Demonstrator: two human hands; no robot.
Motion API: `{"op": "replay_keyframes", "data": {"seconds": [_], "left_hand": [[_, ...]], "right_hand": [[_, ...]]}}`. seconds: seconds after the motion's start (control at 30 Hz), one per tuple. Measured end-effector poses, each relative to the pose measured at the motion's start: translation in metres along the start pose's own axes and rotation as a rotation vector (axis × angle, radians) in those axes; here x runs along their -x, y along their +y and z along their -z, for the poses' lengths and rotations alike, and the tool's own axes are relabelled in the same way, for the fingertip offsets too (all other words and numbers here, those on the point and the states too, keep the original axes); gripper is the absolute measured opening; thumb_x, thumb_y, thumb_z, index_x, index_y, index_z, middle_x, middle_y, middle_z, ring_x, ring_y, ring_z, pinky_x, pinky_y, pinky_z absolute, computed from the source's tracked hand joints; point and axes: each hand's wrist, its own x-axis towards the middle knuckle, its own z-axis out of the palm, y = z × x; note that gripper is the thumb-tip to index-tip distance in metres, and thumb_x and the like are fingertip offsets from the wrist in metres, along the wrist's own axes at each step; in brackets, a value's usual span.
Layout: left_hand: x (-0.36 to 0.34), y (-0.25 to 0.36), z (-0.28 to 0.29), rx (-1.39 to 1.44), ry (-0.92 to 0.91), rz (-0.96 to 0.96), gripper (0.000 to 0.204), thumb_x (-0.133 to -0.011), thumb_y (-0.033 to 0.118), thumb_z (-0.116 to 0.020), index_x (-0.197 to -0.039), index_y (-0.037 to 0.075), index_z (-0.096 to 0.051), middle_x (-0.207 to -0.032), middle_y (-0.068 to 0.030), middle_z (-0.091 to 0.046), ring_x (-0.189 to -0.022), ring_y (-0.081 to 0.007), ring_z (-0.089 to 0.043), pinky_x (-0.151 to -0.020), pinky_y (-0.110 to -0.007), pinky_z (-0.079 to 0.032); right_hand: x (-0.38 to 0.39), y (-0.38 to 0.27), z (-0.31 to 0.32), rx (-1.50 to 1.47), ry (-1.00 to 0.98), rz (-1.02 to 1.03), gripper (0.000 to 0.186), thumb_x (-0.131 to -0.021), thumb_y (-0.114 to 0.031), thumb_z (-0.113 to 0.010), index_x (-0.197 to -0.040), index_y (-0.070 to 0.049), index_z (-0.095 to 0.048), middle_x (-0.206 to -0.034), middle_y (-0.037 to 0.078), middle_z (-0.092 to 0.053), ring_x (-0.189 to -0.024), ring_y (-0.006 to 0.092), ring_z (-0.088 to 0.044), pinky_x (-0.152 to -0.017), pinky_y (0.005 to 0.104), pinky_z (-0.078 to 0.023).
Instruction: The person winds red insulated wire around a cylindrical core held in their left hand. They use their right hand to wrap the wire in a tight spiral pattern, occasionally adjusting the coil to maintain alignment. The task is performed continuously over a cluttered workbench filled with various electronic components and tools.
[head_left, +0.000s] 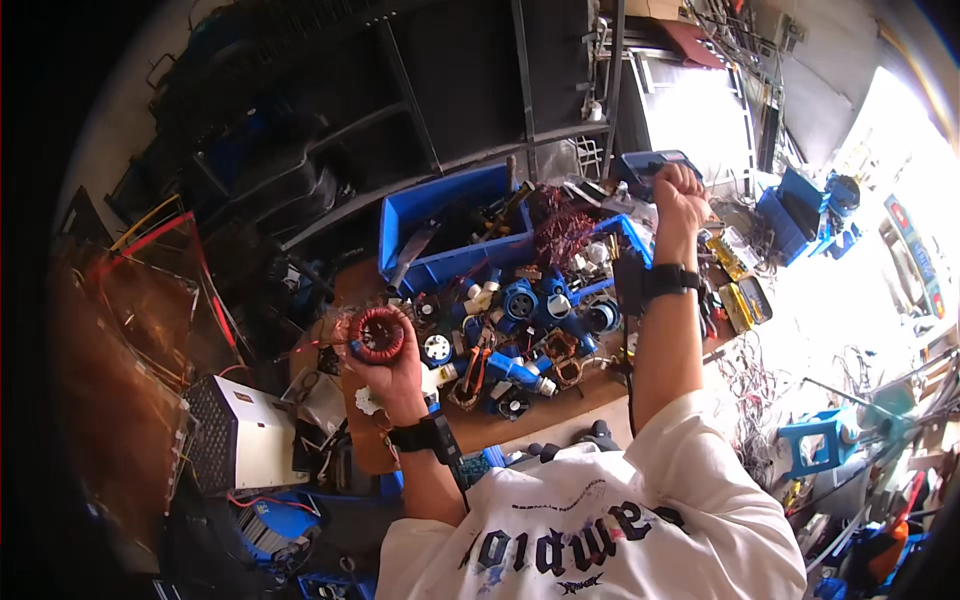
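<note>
My left hand (pixel 396 380) is wrapped round the lower side of a ring-shaped coil (pixel 378 355) wound with reddish copper wire. It holds the coil over the left part of the brown table (pixel 450 436), and thin loose strands show beside it. Farther off to the right, my right hand (pixel 682 200) is raised in a closed fist near a dark blue bin (pixel 640 160). What the fist grips, if anything, cannot be made out. Between my hands lie several blue and white plug connectors (pixel 519 300), orange-handled pliers (pixel 476 370) and a tangle of dark red wire (pixel 562 238).
A large blue crate (pixel 400 225) with metal parts stands at the table's far edge. On the left is a beige metal case (pixel 255 430). Yellow boxes (pixel 745 303) sit at the right end, and a blue stool (pixel 815 440) stands beyond among loose cables.
</note>
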Motion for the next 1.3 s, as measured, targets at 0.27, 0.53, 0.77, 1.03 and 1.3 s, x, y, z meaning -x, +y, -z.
{"op": "replay_keyframes", "data": {"seconds": [0.27,0.53,0.77,1.03,1.3], "left_hand": [[0.019,0.018,-0.015,-0.574,-0.059,-0.22,0.052,-0.089,0.05,-0.065,-0.127,0.015,-0.057,-0.12,-0.0075,-0.062,-0.11,-0.0277,-0.06,-0.095,-0.052,-0.051],[0.027,0.012,-0.041,-0.881,-0.14,-0.317,0.051,-0.091,0.048,-0.064,-0.122,0.009,-0.058,-0.115,-0.0088,-0.065,-0.106,-0.025,-0.063,-0.092,-0.05,-0.054],[0.025,-0.006,-0.059,-0.963,-0.194,-0.36,0.047,-0.094,0.043,-0.062,-0.123,0.006,-0.057,-0.112,-0.0097,-0.066,-0.1,-0.0238,-0.066,-0.087,-0.047,-0.056],[0.031,-0.021,-0.074,-1.037,-0.234,-0.375,0.048,-0.095,0.041,-0.06,-0.126,0.004,-0.057,-0.111,-0.0103,-0.067,-0.098,-0.023,-0.067,-0.085,-0.043,-0.058],[0.04,-0.017,-0.076,-1.057,-0.277,-0.391,0.052,-0.093,0.043,-0.061,-0.126,0.004,-0.056,-0.111,-0.0112,-0.067,-0.1,-0.024,-0.067,-0.085,-0.044,-0.058]], "right_hand": [[0.003,-0.014,0.051,0.94,0.146,-0.154,0.05,-0.103,-0.05,-0.044,-0.069,-0.013,-0.043,-0.062,0.0,-0.035,-0.058,0.0166,-0.034,-0.059,0.0314,-0.032],[0.071,0.01,0.062,2.054,0.101,-0.641,0.033,-0.098,-0.036,-0.061,-0.102,-0.004,-0.067,-0.077,0.003,-0.067,-0.064,0.0154,-0.064,-0.059,0.0283,-0.05],[0.156,0.104,0.073,2.399,-1.312,-0.06,0.053,-0.086,-0.021,-0.071,-0.133,-0.003,-0.053,-0.129,0.016,-0.059,-0.121,0.0347,-0.055,-0.103,0.0436,-0.044],[0.138,0.125,0.104,2.542,-1.779,-0.515,0.035,-0.096,-0.04,-0.056,-0.103,-0.009,-0.07,-0.096,0.012,-0.071,-0.101,0.0331,-0.065,-0.102,0.0489,-0.041],[0.136,0.083,0.108,2.33,-1.608,-0.629,0.024,-0.094,-0.031,-0.06,-0.096,-0.01,-0.071,-0.079,0.013,-0.069,-0.078,0.0356,-0.066,-0.068,0.0451,-0.051]]}}
